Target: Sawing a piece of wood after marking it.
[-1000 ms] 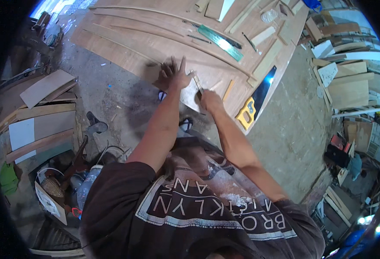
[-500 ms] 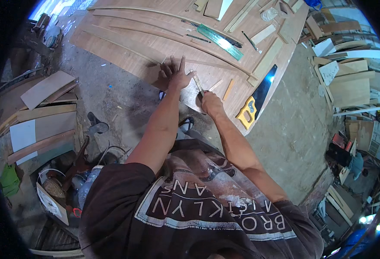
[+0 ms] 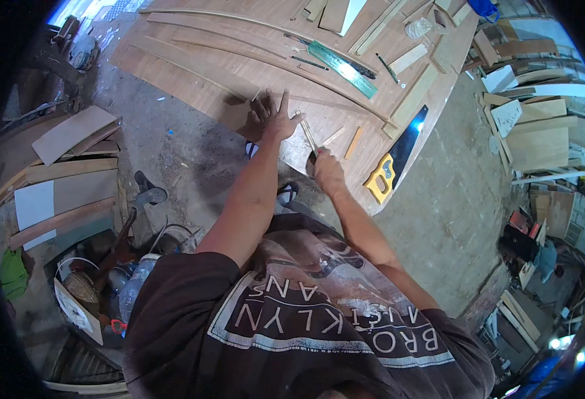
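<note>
Two hands work at the near edge of the wood-grained board (image 3: 372,138): left hand (image 3: 276,125) open, fingers spread; right hand (image 3: 329,169) clenched around a slim tool (image 3: 308,132), its tip by the left thumb. Right of the yellow-handled handsaw (image 3: 402,149), bare concrete floor (image 3: 449,199) gives room.

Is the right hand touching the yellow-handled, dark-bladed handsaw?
Apart: the head view shows a strip of brown wooden board between the right hand and the handsaw.

left hand (image 3: 274,125): spread, at table (image 3: 372,141) edge | right hand (image 3: 329,169): closed around slim tool (image 3: 309,131) | saw (image 3: 409,143): lies to the right
</note>
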The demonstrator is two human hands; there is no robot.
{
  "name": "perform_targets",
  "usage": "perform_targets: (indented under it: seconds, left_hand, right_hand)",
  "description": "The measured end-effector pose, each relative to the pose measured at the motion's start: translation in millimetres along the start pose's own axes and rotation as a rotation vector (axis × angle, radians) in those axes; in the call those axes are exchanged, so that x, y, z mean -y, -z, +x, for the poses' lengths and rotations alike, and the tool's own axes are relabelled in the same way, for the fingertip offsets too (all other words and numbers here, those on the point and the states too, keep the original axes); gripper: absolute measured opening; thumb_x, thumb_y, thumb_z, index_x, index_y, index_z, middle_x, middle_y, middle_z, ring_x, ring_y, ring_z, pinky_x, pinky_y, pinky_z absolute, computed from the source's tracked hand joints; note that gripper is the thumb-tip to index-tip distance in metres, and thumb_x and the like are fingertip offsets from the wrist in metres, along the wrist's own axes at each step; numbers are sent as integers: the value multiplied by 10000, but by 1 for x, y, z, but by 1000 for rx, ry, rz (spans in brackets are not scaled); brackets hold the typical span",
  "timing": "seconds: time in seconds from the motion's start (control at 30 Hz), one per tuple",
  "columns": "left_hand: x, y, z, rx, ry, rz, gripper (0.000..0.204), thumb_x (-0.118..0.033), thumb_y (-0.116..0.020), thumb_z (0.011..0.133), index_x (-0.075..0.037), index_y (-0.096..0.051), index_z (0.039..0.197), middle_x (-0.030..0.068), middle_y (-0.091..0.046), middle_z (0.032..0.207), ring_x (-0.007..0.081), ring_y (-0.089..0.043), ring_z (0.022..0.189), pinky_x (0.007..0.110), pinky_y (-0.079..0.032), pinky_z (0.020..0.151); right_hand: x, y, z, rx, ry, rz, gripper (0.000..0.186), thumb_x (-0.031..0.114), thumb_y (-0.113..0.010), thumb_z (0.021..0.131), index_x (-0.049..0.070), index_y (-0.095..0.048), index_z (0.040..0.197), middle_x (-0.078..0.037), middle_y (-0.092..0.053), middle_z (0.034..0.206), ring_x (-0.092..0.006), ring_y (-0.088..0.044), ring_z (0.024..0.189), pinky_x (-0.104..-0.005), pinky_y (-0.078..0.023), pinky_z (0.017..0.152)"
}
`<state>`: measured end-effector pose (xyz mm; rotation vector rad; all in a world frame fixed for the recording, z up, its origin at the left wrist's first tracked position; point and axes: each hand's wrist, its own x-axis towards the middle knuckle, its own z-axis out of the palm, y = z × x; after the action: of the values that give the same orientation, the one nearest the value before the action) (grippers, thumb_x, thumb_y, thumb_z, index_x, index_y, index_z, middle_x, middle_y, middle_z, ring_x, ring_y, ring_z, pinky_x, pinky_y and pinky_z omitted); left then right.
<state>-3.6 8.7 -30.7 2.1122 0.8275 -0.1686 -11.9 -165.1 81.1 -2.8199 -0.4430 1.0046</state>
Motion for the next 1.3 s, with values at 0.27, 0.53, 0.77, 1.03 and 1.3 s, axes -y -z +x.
perform_targets:
  seconds: [0.27,0.53,0.77,1.03,1.3]
  left_hand:
    - [-26,7,-12,12,37,200,947,-682,-552,785,-335,-68,1520,137,163,1573,470,175,1404,677,93,1066]
    - [-15,5,-7,-31,-11,116,956,-686,-553,783,-338,-54,1520,130,186,1569,444,161,1417,674,75,1074]
    - [-11,8,-11,10,25,123,984,-690,-561,782,-337,-12,1519,148,213,1557,412,114,1436,656,10,1098]
    - [-13,5,-10,-64,-16,191,952,-698,-531,800,-332,-28,1520,158,190,1560,407,104,1439,651,-22,1105]
    - [-31,9,-14,36,71,186,951,-660,-564,793,-346,-36,1519,132,156,1575,411,165,1427,657,99,1078]
  right_hand:
    - [-3,18,4,18,6,28,281,212,-467,911,-3,-607,1027,-241,-669,999,-416,-651,947,-487,-521,830]
    - [1,24,7,76,76,-20,283,184,-468,909,-54,-593,998,-272,-661,963,-408,-660,923,-467,-532,816]
    - [-22,-11,11,-44,114,-10,291,219,-418,953,-45,-502,1043,-276,-658,956,-413,-665,892,-470,-540,783]
    - [-38,-15,19,-22,142,113,337,269,-455,916,-33,-496,1060,-312,-641,846,-485,-631,846,-535,-509,747]
    - [-31,-16,3,-114,34,74,275,235,-404,966,11,-473,1109,-325,-635,858,-495,-629,849,-549,-502,729]
